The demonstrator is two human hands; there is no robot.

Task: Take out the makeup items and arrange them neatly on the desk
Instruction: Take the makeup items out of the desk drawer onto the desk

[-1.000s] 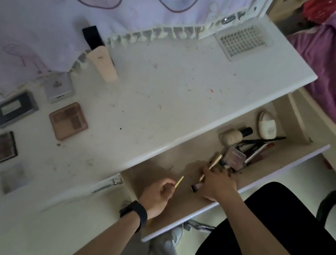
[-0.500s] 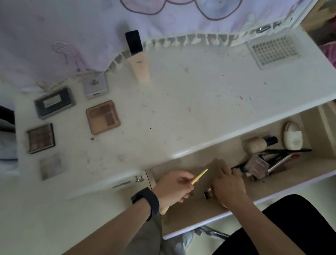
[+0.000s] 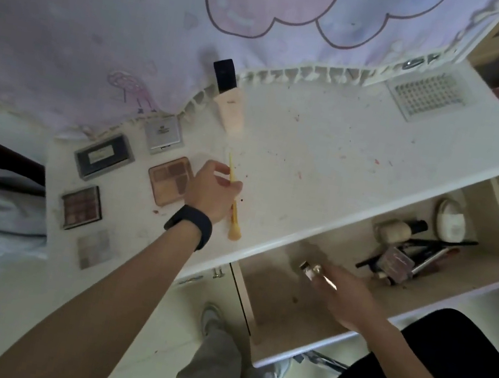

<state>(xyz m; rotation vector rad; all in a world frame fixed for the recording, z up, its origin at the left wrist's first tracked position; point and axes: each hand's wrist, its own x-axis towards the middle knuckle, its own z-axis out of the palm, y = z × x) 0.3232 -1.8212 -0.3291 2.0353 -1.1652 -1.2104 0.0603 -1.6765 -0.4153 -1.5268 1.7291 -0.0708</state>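
Fingers of the left hand pinch a yellow brush over the worktop beside a tan palette; the right hand grips a blurred metallic tube above the open drawer, which holds a bottle, black brushes and a white case.

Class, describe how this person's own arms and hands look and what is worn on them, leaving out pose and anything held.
The left forearm and right forearm are bare, with no sleeves in view. The wrist of the left hand carries a wide black band, like a watch or fitness tracker. The wrist of the right hand has none. Neither hand is gloved; the right is too blurred to judge rings.
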